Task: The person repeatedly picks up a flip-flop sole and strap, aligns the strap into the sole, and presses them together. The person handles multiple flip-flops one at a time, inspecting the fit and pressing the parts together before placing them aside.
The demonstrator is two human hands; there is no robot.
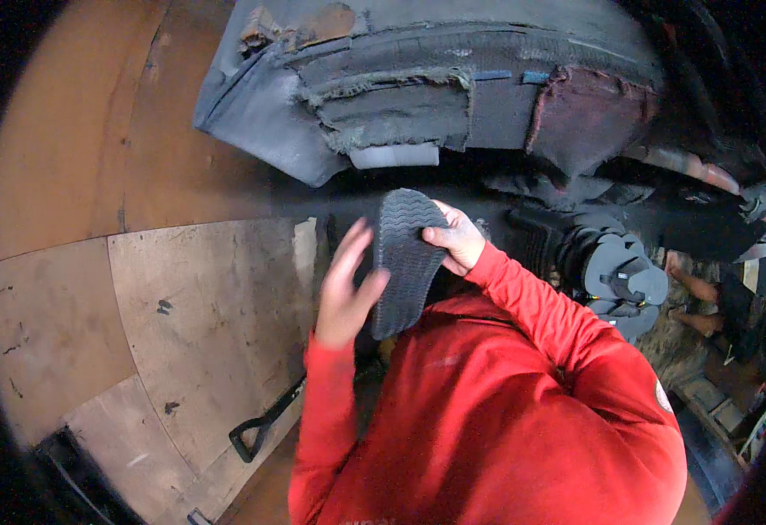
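A dark shoe sole (405, 267) with a wavy tread is held upright in front of my chest, its tread side showing. My right hand (460, 240) grips its upper right edge, with the thumb lying over the tread. Beside the sole's left edge is my left hand (341, 287), slightly blurred, its fingers and thumb apart. Whether the left fingertips touch the edge is hard to tell.
A dusty cloth-covered structure (488, 114) with frayed patches spans the far side. Wooden panels (216, 306) stand at the left, a black handle (258, 430) near their lower edge. Stacked dark grey pieces (626, 273) sit at right. Beyond them show another person's bare limbs (696, 302).
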